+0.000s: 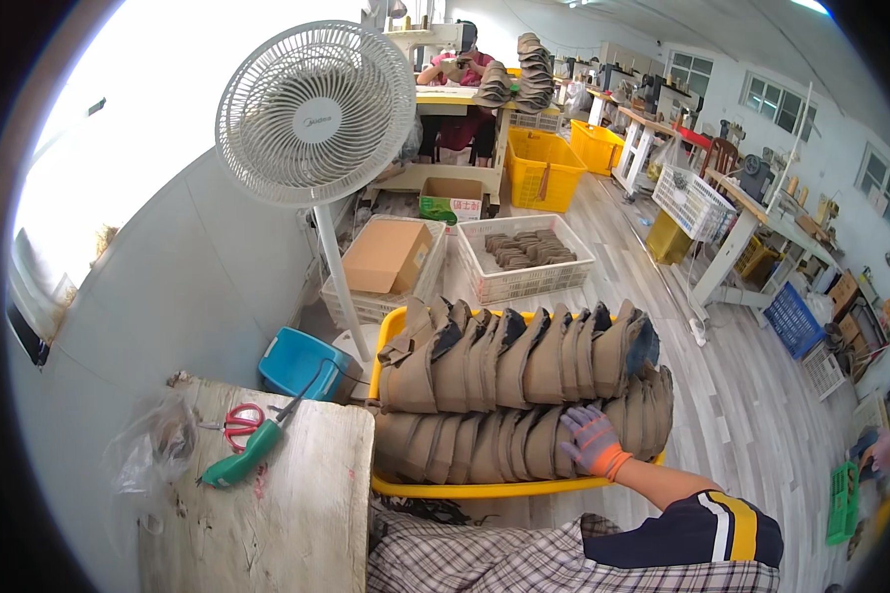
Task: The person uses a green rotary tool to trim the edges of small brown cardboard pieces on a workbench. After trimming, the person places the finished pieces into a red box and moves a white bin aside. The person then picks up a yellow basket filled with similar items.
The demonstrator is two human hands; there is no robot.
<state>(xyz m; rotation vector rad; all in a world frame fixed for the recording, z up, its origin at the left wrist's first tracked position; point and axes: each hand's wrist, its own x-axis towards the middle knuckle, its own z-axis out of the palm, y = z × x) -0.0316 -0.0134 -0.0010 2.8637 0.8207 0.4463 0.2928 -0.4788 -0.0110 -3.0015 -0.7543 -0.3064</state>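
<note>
My right hand [594, 443], in a grey-purple glove with orange at the wrist and fingertips, rests on the near row of nested brown curved fabric pieces [445, 445]. Its fingers are stretched out against them, not closed around any piece. A second row of the same pieces [455, 371] lies behind, some showing dark insides. Both rows fill a yellow bin [524, 488] whose rim shows along the front. My left hand is out of view. Left of the bin, a worn table [297, 474] carries red-handled scissors [242, 427] and a green-handled electric tool [247, 455] with a dark tip and cord.
A white standing fan [316, 119] rises behind the table, near a blue tub [305, 364]. Beyond the bin stand a white crate [529, 287] of brown pieces and a cardboard box [386, 255]. Farther back, a person [475, 67] sits at a sewing machine.
</note>
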